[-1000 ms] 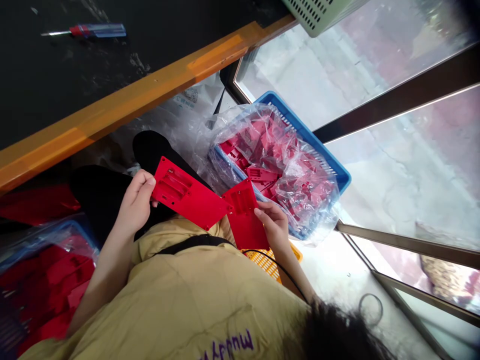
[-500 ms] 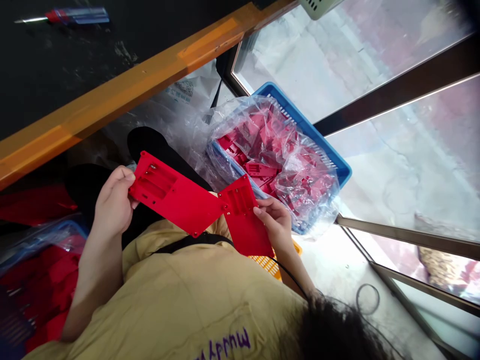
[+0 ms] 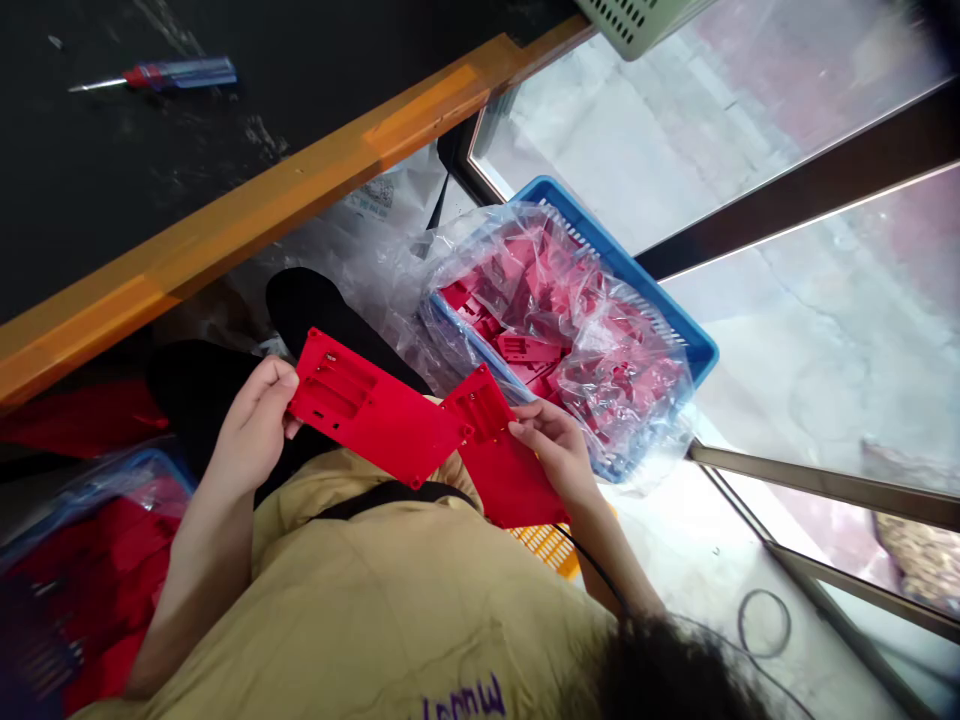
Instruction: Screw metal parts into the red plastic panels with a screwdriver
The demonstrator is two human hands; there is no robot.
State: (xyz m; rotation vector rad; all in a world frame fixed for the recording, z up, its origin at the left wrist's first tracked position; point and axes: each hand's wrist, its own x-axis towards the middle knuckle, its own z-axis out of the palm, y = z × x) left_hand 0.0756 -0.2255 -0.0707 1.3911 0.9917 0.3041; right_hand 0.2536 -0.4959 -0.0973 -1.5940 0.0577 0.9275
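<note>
My left hand (image 3: 259,420) pinches the left end of a flat red plastic panel (image 3: 409,428), which has a recessed battery compartment with small metal contacts near my fingers. My right hand (image 3: 551,450) grips the edge of a second red plastic panel (image 3: 510,482), with a similar recess at its upper end. The two panels meet in front of my lap, the right corner of the first overlapping the upper left of the second in view. Whether they touch cannot be made out.
A blue basket (image 3: 694,345) lined with clear plastic holds many red parts. Another pile of red parts (image 3: 124,570) fills a basket at lower left. A screwdriver (image 3: 184,73) lies on the black table (image 3: 90,190) with its wooden edge. A yellow basket (image 3: 553,548) sits below my right arm.
The whole view has shifted slightly, so everything appears lower and further right. The second panel is tilted a little more; both hands keep their hold.
</note>
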